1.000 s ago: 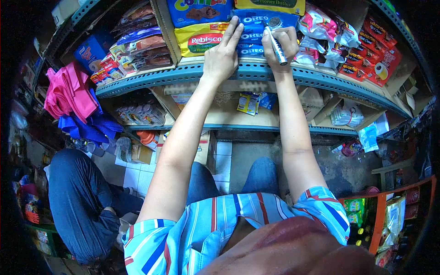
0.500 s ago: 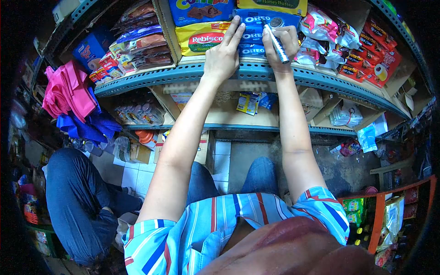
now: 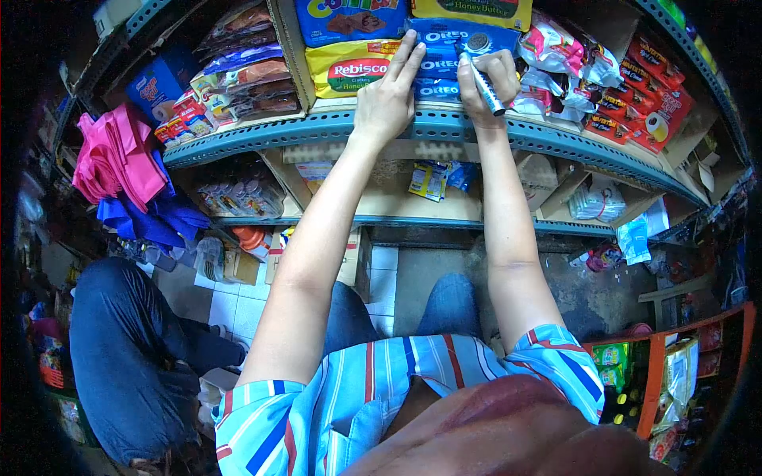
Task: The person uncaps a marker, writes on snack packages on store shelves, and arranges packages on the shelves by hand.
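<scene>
Blue Oreo packs (image 3: 438, 67) lie stacked on the upper shelf. My left hand (image 3: 387, 94) rests with fingers stretched out along the left side of this stack, next to a yellow Rebisco crackers pack (image 3: 343, 70). A white and dark marker pen (image 3: 486, 90) is gripped in my right hand (image 3: 498, 76), against the right part of the Oreo packs. Its upper end points to the top Oreo pack; whether it touches the wrapper, I cannot tell. Another Honey Butter pack (image 3: 476, 8) lies above the Oreos, beside a blue pack of brown biscuits (image 3: 349, 22).
A blue perforated metal shelf edge (image 3: 317, 125) runs beneath my wrists. Red wafer packs (image 3: 647, 75) fill the right section; pink bags (image 3: 119, 159) hang at left. Another person's dark-trousered leg (image 3: 127, 357) is close on my left. An orange rack (image 3: 652, 381) stands at lower right.
The marker pen has shifted slightly down and to the right in my right hand. My left hand stays nearly still. The other person's leg has moved a little to the left.
</scene>
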`<state>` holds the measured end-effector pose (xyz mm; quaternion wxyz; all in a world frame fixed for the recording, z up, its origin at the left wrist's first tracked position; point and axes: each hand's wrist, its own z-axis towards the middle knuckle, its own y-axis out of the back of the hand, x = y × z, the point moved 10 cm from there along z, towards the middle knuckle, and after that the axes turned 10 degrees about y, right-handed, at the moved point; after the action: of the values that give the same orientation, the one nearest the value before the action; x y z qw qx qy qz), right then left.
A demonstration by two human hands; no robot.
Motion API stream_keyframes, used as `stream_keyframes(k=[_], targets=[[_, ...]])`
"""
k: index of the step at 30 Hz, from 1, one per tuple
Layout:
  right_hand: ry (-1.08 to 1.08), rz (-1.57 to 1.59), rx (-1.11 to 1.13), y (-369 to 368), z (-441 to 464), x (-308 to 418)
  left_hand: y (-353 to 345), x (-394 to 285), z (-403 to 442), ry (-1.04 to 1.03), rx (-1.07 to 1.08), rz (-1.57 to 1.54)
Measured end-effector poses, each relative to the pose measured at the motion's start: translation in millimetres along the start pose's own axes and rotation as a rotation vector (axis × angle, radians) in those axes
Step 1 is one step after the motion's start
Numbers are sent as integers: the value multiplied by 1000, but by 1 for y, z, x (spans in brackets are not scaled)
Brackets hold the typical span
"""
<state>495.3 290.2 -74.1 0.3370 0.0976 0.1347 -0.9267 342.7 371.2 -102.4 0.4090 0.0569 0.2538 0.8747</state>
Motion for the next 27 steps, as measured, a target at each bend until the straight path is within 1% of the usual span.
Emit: stream_keyframes(k=[3,4,5,7,8,14,20,23,27], targets=[[48,19,-90,8,1,4,-1,1,0,12,7,12],[28,4,-99,8,0,2,-1,2,0,16,10,13],[29,3,-100,9,1,4,-2,2,0,19,15,12],[6,-26,-17,4,3,7,-3,2,0,16,13,7],[19,-19,-47,3,4,6,-3,2,0,14,12,2],[0,-19,15,-3,2,4,-3,3,0,16,17,5],[-1,-68,-8,3,3,6,-1,2,0,11,0,2],[23,-31,-136,14,3,6,-2,2,0,22,13,3],[33,-85,-124,14,1,5,-2,2,1,16,7,7]])
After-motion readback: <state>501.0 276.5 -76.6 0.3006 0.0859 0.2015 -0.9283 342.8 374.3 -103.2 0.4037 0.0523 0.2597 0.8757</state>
